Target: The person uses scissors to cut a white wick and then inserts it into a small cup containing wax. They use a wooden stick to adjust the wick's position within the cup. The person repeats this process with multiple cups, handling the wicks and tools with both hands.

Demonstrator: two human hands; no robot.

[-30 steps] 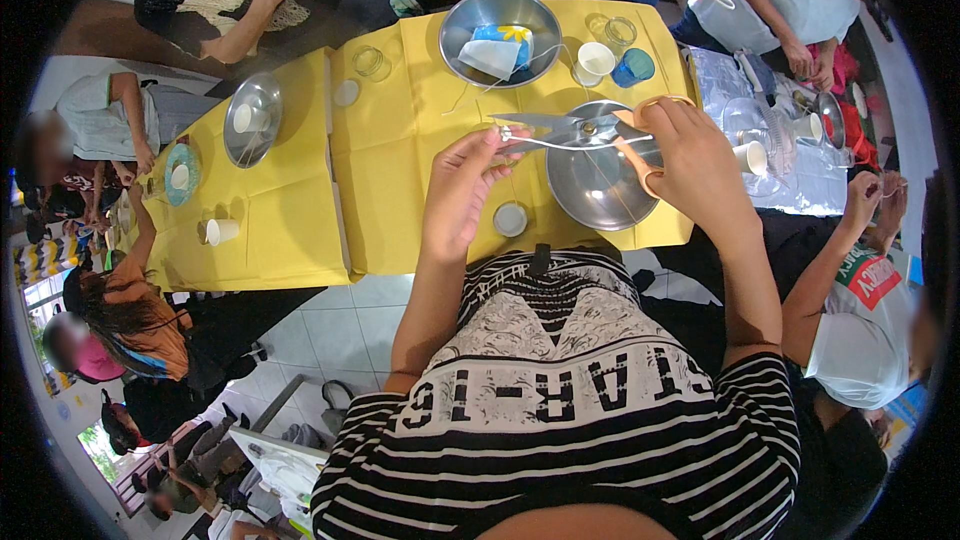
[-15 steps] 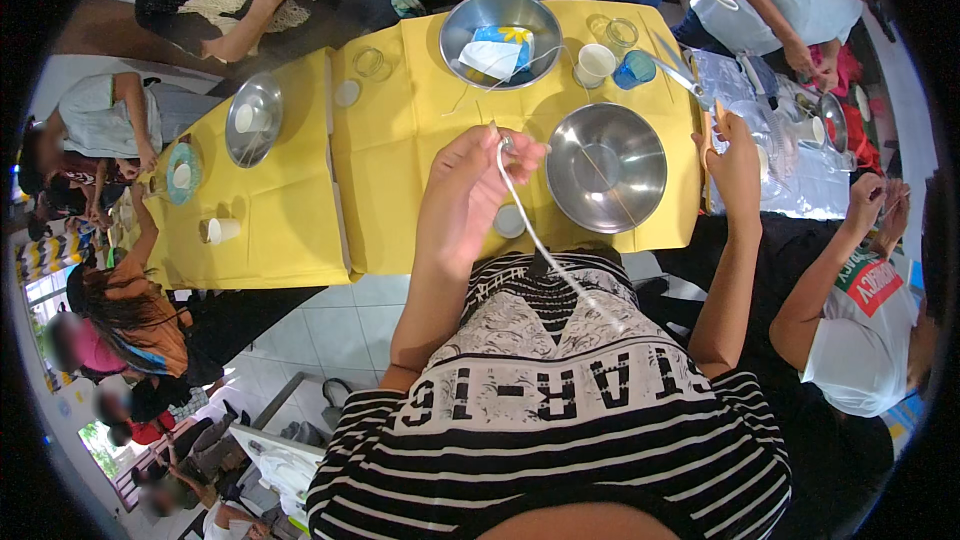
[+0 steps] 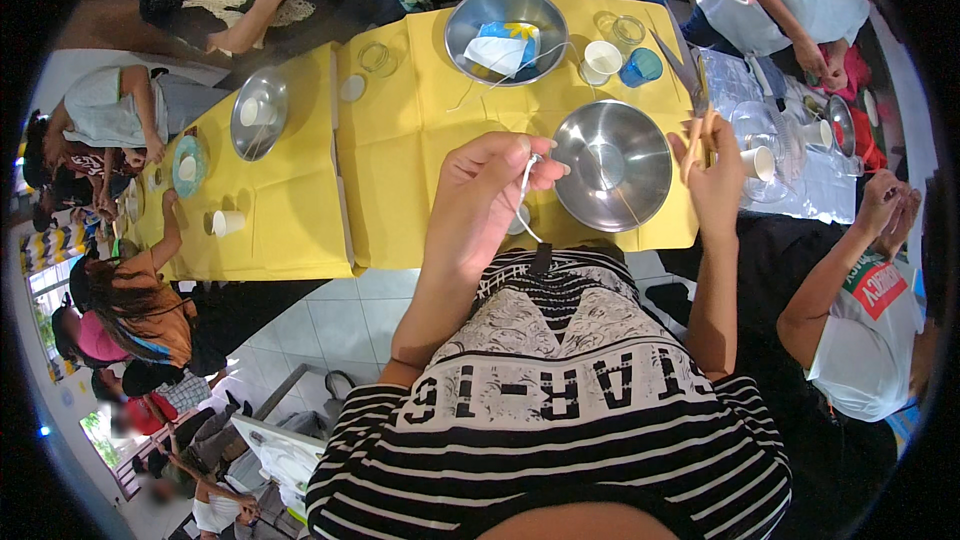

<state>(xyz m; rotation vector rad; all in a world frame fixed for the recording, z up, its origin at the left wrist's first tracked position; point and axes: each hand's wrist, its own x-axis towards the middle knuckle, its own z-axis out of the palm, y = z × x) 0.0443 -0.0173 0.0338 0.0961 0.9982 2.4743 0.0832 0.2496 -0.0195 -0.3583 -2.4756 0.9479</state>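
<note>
Surface (image 3: 400, 190): yellow covering, creased, seam at left; a foil-covered surface (image 3: 835, 195) adjoins at right; people around.

Item, cord (image 3: 524, 195): white, thin, in the left hand (image 3: 478, 190) above the front edge of the yellow surface. Grip: thumb and fingertips pinched together on the upper end, the rest hanging in a bend. Judged light, soft and limp, hardly fragile; best held close to its end, since a loose length will sag and swing. A small lump at the fingertips, knot or fitting, cannot be told.

Item, scissors (image 3: 688, 70): metal blades, orange handles, in the right hand (image 3: 714, 175). Grip: fingers curled around the handles; blades directed away from the wearer. Judged stiff, heavier than the cord, sharp; to be held by the handles only. Blade spread is unclear.

Item, steel bowl (image 3: 640, 210): between the hands, its rim a hard edge; likely slippery and easily knocked.

Further items: paper cup (image 3: 601, 64) and blue glass (image 3: 641, 68), left of the blades, near them; the glass judged fragile.

Room: widest leftward, toward the seam; tighter among bowl, cup and glass.
</note>
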